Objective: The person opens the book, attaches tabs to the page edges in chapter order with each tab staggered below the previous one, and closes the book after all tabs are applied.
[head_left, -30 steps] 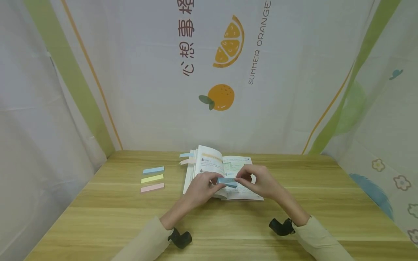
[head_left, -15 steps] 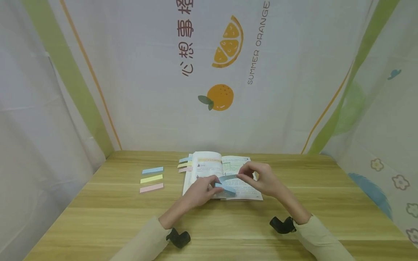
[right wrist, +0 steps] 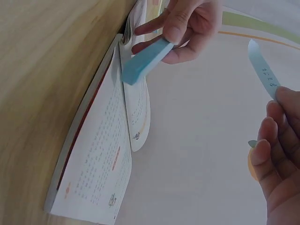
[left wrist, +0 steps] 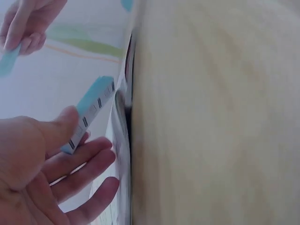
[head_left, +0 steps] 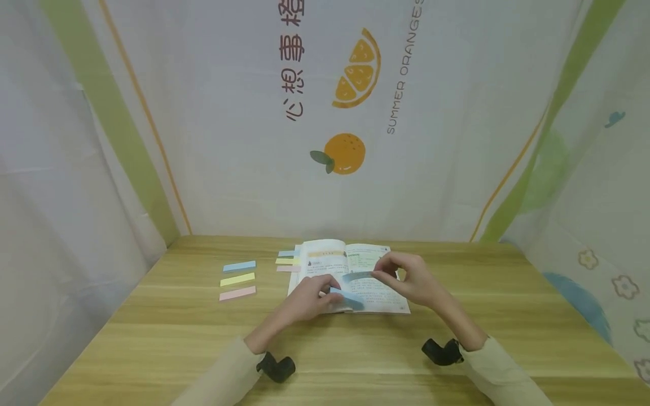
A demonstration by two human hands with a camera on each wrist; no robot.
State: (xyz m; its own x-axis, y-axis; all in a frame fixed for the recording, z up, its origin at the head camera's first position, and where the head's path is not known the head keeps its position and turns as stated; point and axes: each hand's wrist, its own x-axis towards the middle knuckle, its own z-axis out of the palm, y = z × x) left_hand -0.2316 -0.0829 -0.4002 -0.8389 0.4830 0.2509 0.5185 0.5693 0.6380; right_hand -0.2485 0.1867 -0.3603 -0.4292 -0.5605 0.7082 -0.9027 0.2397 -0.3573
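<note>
My left hand (head_left: 310, 296) pinches a blue sticky-note pad (head_left: 349, 299) between thumb and index finger, low over an open book (head_left: 325, 265). In the left wrist view its other fingers are loosely bent near the book's edge. My right hand (head_left: 408, 276) pinches one end of a single blue sticky strip (head_left: 358, 276). The strip is apart from the pad, and its free end points left above the pages. Small dark handwriting shows on the strip (right wrist: 263, 70) in the right wrist view. Blue, yellow (head_left: 288, 261) and pink tabs stick out from the book's left edge.
Left of the book, a blue pad (head_left: 240, 265), a yellow pad (head_left: 237, 279) and a pink pad (head_left: 237, 293) lie in a column on the wooden table (head_left: 167, 344). A printed curtain (head_left: 254, 186) hangs behind the table's far edge.
The blue strip has come away from the pad in my left hand, with my right hand drawing slightly right. The book's left-hand pages have settled lower, and its yellow side tab now shows.
</note>
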